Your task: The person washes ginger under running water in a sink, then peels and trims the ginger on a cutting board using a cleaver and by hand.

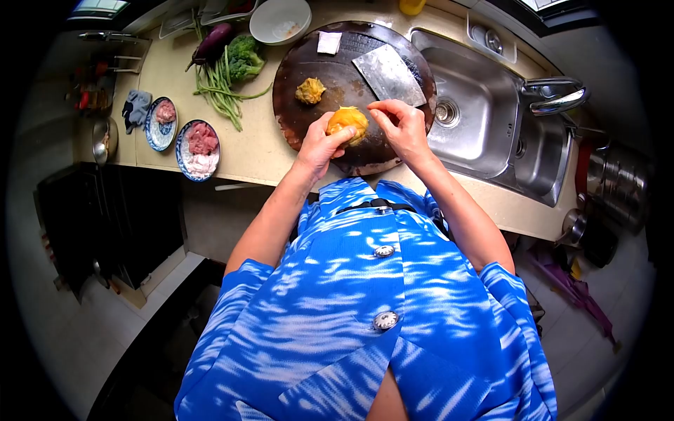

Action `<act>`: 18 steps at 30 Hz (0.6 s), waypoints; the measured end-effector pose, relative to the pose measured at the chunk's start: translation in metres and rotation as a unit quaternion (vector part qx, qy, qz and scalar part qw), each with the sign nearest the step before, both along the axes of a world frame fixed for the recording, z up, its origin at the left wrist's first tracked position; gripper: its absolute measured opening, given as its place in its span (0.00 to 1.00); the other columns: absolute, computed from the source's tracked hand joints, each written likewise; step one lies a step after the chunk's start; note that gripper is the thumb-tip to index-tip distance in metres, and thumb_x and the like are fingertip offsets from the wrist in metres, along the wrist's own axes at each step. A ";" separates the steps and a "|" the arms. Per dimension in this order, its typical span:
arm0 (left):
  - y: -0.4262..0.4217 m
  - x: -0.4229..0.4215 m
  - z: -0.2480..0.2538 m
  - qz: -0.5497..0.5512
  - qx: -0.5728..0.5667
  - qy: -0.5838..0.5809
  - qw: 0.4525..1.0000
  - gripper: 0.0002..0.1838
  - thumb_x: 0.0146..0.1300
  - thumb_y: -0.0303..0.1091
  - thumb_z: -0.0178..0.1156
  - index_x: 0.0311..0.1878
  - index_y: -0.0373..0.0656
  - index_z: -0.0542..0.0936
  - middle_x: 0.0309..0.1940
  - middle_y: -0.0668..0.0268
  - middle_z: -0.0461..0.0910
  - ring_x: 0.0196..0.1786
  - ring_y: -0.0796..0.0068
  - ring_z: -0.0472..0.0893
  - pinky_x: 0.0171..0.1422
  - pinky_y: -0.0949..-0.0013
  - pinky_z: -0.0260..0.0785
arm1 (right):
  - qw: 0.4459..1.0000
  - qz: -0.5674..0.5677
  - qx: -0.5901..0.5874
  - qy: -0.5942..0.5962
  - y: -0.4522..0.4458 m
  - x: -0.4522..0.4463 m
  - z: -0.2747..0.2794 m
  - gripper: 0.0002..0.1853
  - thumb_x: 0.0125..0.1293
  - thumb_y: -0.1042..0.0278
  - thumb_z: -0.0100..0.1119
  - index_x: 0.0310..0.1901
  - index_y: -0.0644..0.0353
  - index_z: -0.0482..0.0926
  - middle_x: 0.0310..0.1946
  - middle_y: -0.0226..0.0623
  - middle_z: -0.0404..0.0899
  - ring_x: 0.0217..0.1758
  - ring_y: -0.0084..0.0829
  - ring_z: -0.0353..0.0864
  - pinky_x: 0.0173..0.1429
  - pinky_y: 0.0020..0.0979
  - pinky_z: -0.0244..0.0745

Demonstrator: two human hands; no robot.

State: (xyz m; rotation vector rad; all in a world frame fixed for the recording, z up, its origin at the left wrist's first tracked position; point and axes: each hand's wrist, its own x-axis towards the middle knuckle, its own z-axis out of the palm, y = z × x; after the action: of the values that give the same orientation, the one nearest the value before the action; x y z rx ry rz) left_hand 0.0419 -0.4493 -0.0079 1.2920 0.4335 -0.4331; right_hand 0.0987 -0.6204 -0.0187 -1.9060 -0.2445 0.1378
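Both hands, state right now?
Left hand: closed around a yellow lump.
Right hand: thumb and fingers pinched together beside the lump; can't tell if anything is between them.

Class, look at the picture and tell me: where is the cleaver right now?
In the head view, the cleaver lies on the right side of the round board, just beyond the right hand and beside the sink.

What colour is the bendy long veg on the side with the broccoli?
The long beans are green, seen best in the head view.
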 end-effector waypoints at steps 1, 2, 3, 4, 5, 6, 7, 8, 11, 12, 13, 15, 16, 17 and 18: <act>0.001 0.000 -0.001 0.000 0.000 0.000 1.000 0.16 0.56 0.38 0.62 0.46 0.46 0.74 0.32 0.75 0.75 0.30 0.91 0.71 0.26 0.87 0.60 | 0.999 0.024 0.000 -0.025 0.000 0.000 0.002 0.08 0.54 0.71 0.61 0.35 0.64 0.82 0.23 0.44 0.79 0.24 0.35 0.78 0.32 0.30 0.72; 0.001 0.000 -0.001 -0.003 0.008 -0.003 1.000 0.15 0.55 0.37 0.63 0.45 0.45 0.74 0.31 0.75 0.75 0.29 0.91 0.71 0.25 0.86 0.60 | 0.998 0.048 0.000 -0.050 0.000 0.000 0.005 0.09 0.53 0.72 0.63 0.36 0.64 0.82 0.23 0.43 0.79 0.24 0.33 0.78 0.32 0.29 0.72; 0.001 0.000 -0.002 -0.006 0.017 -0.005 1.000 0.15 0.55 0.37 0.63 0.44 0.45 0.75 0.30 0.75 0.76 0.27 0.91 0.70 0.24 0.86 0.59 | 0.998 0.047 -0.001 -0.050 0.000 -0.001 0.008 0.09 0.53 0.72 0.63 0.36 0.64 0.82 0.23 0.43 0.79 0.24 0.33 0.78 0.32 0.29 0.72; 0.000 0.000 -0.002 -0.006 0.016 -0.005 1.000 0.15 0.55 0.37 0.63 0.44 0.45 0.75 0.30 0.75 0.76 0.27 0.91 0.70 0.24 0.86 0.59 | 0.996 0.069 -0.025 -0.042 0.001 -0.003 0.012 0.10 0.52 0.71 0.64 0.36 0.64 0.82 0.23 0.43 0.78 0.24 0.34 0.78 0.32 0.29 0.73; 0.000 0.000 -0.002 -0.017 0.044 -0.011 0.999 0.15 0.54 0.36 0.64 0.43 0.43 0.75 0.30 0.74 0.76 0.28 0.89 0.71 0.26 0.84 0.62 | 0.994 0.090 -0.048 -0.034 0.002 -0.004 0.013 0.10 0.51 0.70 0.65 0.35 0.64 0.82 0.22 0.43 0.78 0.24 0.35 0.78 0.32 0.30 0.73; 0.000 0.000 -0.002 -0.028 0.072 -0.018 0.997 0.15 0.53 0.35 0.64 0.43 0.41 0.76 0.30 0.72 0.77 0.28 0.87 0.73 0.28 0.81 0.64 | 0.994 0.090 -0.048 -0.034 0.002 -0.004 0.012 0.10 0.51 0.70 0.65 0.35 0.64 0.82 0.22 0.43 0.78 0.24 0.35 0.78 0.32 0.30 0.73; -0.001 0.000 -0.005 -0.028 0.073 -0.017 0.997 0.15 0.53 0.35 0.64 0.43 0.41 0.76 0.30 0.72 0.77 0.28 0.87 0.73 0.28 0.81 0.64 | 0.994 0.092 -0.051 -0.042 0.001 -0.003 0.011 0.10 0.50 0.70 0.66 0.34 0.64 0.83 0.23 0.44 0.78 0.24 0.36 0.79 0.31 0.30 0.73; -0.001 0.000 -0.010 -0.034 0.121 -0.075 0.989 0.16 0.52 0.35 0.65 0.42 0.39 0.76 0.30 0.70 0.78 0.30 0.84 0.74 0.32 0.78 0.67 | 0.993 0.094 -0.055 -0.051 0.001 -0.002 0.010 0.10 0.49 0.69 0.67 0.33 0.64 0.83 0.23 0.45 0.79 0.24 0.37 0.79 0.31 0.31 0.73; 0.000 -0.001 -0.011 -0.055 0.193 -0.145 0.969 0.17 0.51 0.34 0.66 0.43 0.36 0.76 0.31 0.65 0.80 0.33 0.79 0.77 0.39 0.74 0.70 | 0.990 0.119 -0.074 -0.028 -0.001 0.001 0.009 0.09 0.49 0.69 0.67 0.32 0.65 0.83 0.23 0.47 0.79 0.24 0.40 0.80 0.31 0.32 0.73; 0.001 -0.001 -0.010 -0.071 0.219 -0.156 0.961 0.18 0.50 0.34 0.66 0.43 0.36 0.76 0.32 0.63 0.80 0.35 0.78 0.78 0.43 0.72 0.70 | 0.990 0.119 -0.074 -0.028 -0.002 0.002 0.009 0.09 0.49 0.69 0.67 0.32 0.65 0.83 0.23 0.47 0.79 0.24 0.40 0.80 0.31 0.32 0.73; 0.001 0.000 -0.009 -0.071 0.219 -0.157 0.960 0.18 0.50 0.34 0.66 0.43 0.36 0.76 0.32 0.63 0.80 0.35 0.78 0.78 0.43 0.72 0.70 | 0.988 0.131 -0.081 -0.016 -0.003 0.003 0.009 0.09 0.49 0.69 0.66 0.32 0.65 0.83 0.23 0.48 0.79 0.24 0.40 0.80 0.30 0.32 0.73; 0.001 0.000 -0.007 -0.079 0.209 -0.165 0.961 0.18 0.50 0.33 0.65 0.44 0.36 0.76 0.32 0.62 0.80 0.35 0.78 0.79 0.42 0.72 0.70 | 0.986 0.143 -0.089 -0.003 -0.003 0.004 0.010 0.09 0.49 0.69 0.65 0.32 0.65 0.83 0.23 0.48 0.79 0.24 0.40 0.80 0.30 0.32 0.74; 0.001 0.000 -0.007 -0.079 0.209 -0.165 0.961 0.18 0.50 0.33 0.65 0.44 0.36 0.76 0.32 0.62 0.80 0.35 0.78 0.79 0.42 0.72 0.70 | 0.986 0.147 -0.085 0.008 -0.004 0.004 0.011 0.09 0.50 0.69 0.63 0.33 0.65 0.83 0.23 0.49 0.79 0.23 0.40 0.80 0.30 0.32 0.74; 0.001 0.000 -0.007 -0.082 0.206 -0.166 0.961 0.18 0.50 0.33 0.65 0.44 0.36 0.76 0.32 0.62 0.80 0.35 0.78 0.78 0.42 0.72 0.70 | 0.985 0.150 -0.080 0.020 -0.004 0.004 0.012 0.10 0.50 0.69 0.62 0.33 0.65 0.83 0.22 0.50 0.79 0.23 0.40 0.81 0.30 0.32 0.74; 0.002 0.000 -0.007 -0.084 0.203 -0.167 0.961 0.18 0.50 0.33 0.65 0.44 0.36 0.76 0.32 0.62 0.80 0.35 0.78 0.78 0.42 0.72 0.71 | 0.985 0.150 -0.081 0.020 -0.004 0.004 0.014 0.10 0.50 0.69 0.62 0.33 0.65 0.83 0.22 0.50 0.79 0.23 0.40 0.81 0.30 0.32 0.74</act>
State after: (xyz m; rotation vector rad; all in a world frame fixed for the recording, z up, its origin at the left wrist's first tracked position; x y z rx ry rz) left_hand 0.0422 -0.4478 -0.0153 1.7743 0.1286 -0.2646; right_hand 0.1026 -0.6242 -0.0045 -2.0145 -0.5057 0.4092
